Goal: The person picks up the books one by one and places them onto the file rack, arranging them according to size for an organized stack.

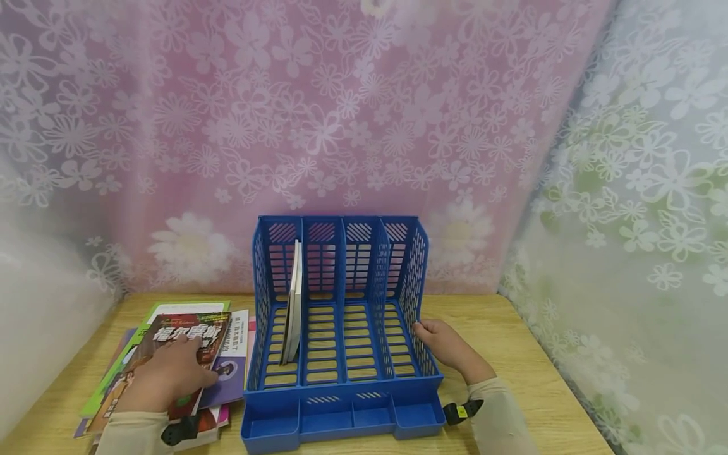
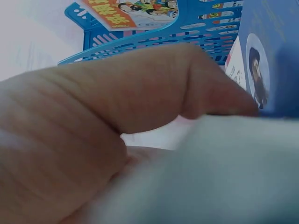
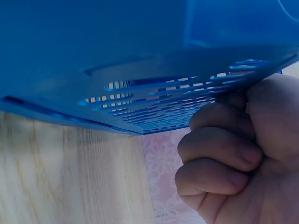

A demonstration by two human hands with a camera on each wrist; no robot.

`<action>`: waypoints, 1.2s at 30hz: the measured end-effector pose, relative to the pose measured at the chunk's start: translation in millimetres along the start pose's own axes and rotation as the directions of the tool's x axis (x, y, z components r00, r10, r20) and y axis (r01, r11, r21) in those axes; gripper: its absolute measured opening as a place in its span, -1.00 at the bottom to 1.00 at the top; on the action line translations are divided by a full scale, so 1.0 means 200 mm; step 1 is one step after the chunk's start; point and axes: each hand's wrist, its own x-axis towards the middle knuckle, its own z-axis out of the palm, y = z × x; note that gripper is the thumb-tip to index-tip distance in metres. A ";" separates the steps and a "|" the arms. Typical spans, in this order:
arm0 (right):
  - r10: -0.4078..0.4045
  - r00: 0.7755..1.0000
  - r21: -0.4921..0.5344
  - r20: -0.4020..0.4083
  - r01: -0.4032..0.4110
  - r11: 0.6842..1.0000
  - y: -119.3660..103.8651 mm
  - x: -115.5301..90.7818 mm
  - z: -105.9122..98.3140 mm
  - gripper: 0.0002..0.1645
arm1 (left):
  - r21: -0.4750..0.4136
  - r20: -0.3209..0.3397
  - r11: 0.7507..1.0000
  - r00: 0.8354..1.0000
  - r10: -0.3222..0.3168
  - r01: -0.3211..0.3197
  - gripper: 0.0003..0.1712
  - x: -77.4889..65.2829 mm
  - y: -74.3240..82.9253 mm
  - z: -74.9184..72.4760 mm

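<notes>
My left hand [image 1: 173, 373] lies across a dark brown book [image 1: 165, 325] with large white lettering, on top of a pile. Its fingers spread over the cover, and the bent thumb [image 2: 205, 86] grips the side edge. Under it a white-and-purple book [image 1: 230, 379] with a small portrait juts out to the right. My right hand [image 1: 446, 344] holds the right side wall of a blue plastic file rack [image 1: 341, 388], its fingers curled by the slotted panel [image 3: 187, 100]. Inside the rack's leftmost compartment a thin book [image 1: 294, 309] stands upright near the divider.
Beneath the top book lie others, among them a green-bordered one [image 1: 153, 313]. Small trays [image 1: 372, 414] run along the rack's front. All this stands on a wooden table [image 1: 512, 354], with a pink flowered curtain [image 1: 341, 126] behind and a pale one [image 1: 654, 221] at the right.
</notes>
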 end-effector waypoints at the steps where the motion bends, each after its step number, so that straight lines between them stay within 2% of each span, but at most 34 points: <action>1: -0.001 1.000 0.000 0.001 0.001 1.000 0.00 0.00 0.00 -0.48 | 0.004 -0.007 1.000 1.000 0.003 -0.003 0.04 0.00 0.00 0.00; 5: 0.003 1.000 0.004 0.001 -0.003 1.000 0.00 0.00 0.00 -0.49 | 0.011 -0.043 1.000 0.999 0.016 -0.016 -0.12 -0.01 0.01 0.00; 11: 0.007 1.000 0.009 0.000 -0.007 1.000 0.00 0.00 0.01 -0.49 | -0.023 -0.082 0.999 0.996 0.043 -0.046 -0.52 -0.04 0.03 -0.03; 14: 0.007 1.000 0.013 -0.003 -0.007 1.000 0.00 0.00 0.01 -0.49 | -0.019 -0.101 0.998 0.993 0.064 -0.066 -0.64 -0.04 0.03 -0.04; 17: 0.006 1.000 0.018 -0.002 -0.006 1.000 0.00 0.00 0.01 -0.48 | -0.005 -0.104 0.997 0.992 0.070 -0.071 -0.64 -0.04 0.03 -0.04; 26: 0.006 1.000 0.016 -0.008 -0.006 1.000 0.01 0.00 0.01 -0.48 | 0.043 -0.101 0.994 0.990 0.100 -0.096 -0.38 -0.04 0.05 -0.03; 36: -0.004 1.000 0.019 -0.013 0.005 1.000 0.01 0.00 0.01 -0.47 | 0.074 -0.095 0.991 0.989 0.116 -0.109 -0.35 -0.04 0.05 -0.02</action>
